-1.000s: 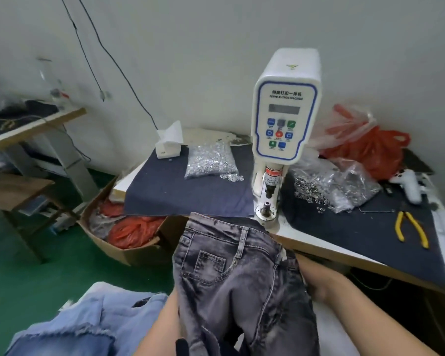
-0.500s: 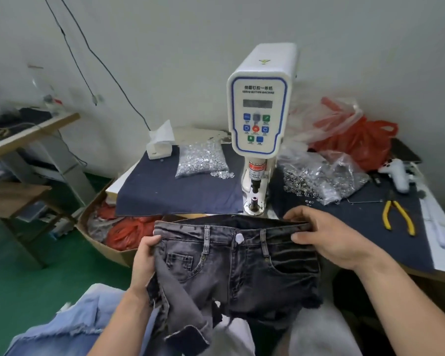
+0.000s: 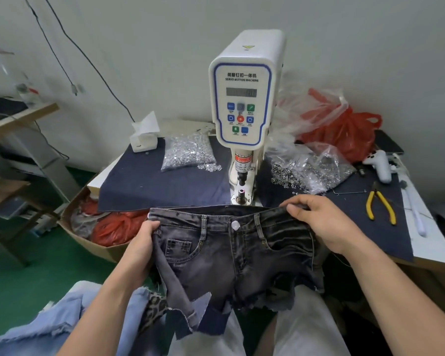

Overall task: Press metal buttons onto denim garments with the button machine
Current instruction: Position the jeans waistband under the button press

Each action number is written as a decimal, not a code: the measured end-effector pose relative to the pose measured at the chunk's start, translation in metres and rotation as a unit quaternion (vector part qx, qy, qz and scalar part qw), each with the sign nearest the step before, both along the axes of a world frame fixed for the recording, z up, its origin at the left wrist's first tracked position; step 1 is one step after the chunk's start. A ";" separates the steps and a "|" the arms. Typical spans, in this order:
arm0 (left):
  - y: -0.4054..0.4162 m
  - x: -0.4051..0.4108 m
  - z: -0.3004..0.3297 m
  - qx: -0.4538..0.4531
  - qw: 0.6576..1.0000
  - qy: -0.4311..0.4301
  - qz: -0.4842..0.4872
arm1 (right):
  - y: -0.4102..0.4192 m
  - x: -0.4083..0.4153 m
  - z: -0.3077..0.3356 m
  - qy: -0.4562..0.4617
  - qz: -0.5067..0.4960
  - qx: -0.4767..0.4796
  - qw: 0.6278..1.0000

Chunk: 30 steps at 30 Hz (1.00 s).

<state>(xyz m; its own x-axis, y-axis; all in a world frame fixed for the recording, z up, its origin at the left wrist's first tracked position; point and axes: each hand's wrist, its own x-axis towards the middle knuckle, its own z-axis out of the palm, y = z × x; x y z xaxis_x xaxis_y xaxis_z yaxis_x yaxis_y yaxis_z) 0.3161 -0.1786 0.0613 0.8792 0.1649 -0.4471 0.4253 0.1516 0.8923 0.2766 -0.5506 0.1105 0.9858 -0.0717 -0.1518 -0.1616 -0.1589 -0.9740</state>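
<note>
So the dark denim shorts (image 3: 231, 253) went from a bunched-up heap hanging over the lap a second ago to being spread out flat by the waistband, front facing up, right in front of the button machine (image 3: 244, 98). That tells me the garment's now oriented and pretty much ready to slide under the press head; a white button (image 3: 235, 225) already sits at the waistband centre, so I can't say which spot gets pressed next.

Left hand (image 3: 143, 242) has its fingers curled around the left edge of the waistband, and the right hand (image 3: 321, 222) pinches the right end of it, thumb on top. Shorts hang between the two hands, just short of the table (image 3: 442, 255) edge.

Readable stuff: the machine panel says "SERVO BUTTON MACHINE" under a line of Chinese characters, and the red sticker (image 3: 242, 164) lower down reads something like "care of finger". The display's too blurry to read. The bag of metal buttons (image 3: 188, 152) sits left of the machine, yellow pliers (image 3: 380, 204) off to the right.
</note>
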 end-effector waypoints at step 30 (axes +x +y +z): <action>-0.006 -0.008 -0.001 -0.137 0.985 0.021 -0.105 | -0.024 0.011 -0.032 0.040 -0.052 0.034 0.997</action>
<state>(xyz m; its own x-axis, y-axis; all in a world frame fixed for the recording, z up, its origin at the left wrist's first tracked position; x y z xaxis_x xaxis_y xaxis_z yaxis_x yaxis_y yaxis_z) 0.3078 -0.1841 0.0600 0.8604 -0.1514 -0.4865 0.5093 0.2889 0.8107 0.2877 -0.5744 0.0782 0.9583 -0.1599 -0.2367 -0.2504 -0.0720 -0.9655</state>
